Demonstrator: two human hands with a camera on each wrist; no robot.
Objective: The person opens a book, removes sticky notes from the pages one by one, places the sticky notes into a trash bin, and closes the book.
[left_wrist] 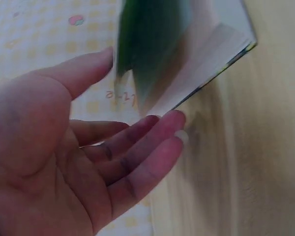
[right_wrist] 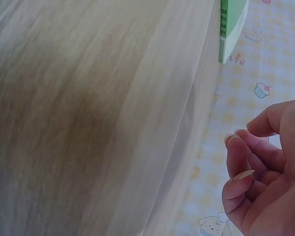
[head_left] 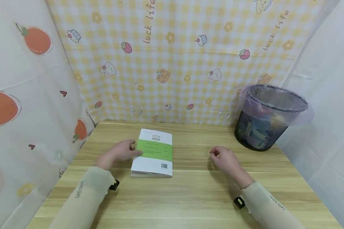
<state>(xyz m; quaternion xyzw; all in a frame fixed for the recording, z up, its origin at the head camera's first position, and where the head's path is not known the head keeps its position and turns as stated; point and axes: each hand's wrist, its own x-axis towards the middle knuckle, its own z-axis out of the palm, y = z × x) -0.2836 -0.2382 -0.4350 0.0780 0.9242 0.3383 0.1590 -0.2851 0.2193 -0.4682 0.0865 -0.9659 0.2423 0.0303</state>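
A closed paperback book (head_left: 152, 166), white with a green band and a barcode, lies on the wooden table in the head view. At its left edge is my left hand (head_left: 122, 151), thumb over the cover and the other fingers beside the edge. In the left wrist view, the book's cover (left_wrist: 152, 44) stands slightly apart from the pages; the thumb (left_wrist: 91, 69) is right at the cover edge, the relaxed fingertips near the lower corner. To the right of the book, my right hand (head_left: 225, 160) hovers low over the table with fingers loosely curled and nothing in them.
A dark bin (head_left: 256, 127) lined with a translucent purple bag stands at the table's back right corner, with colourful scraps inside. A yellow checked curtain (head_left: 186, 63) hangs behind the wooden table (head_left: 189, 200); white curtains (head_left: 329, 127) flank both sides.
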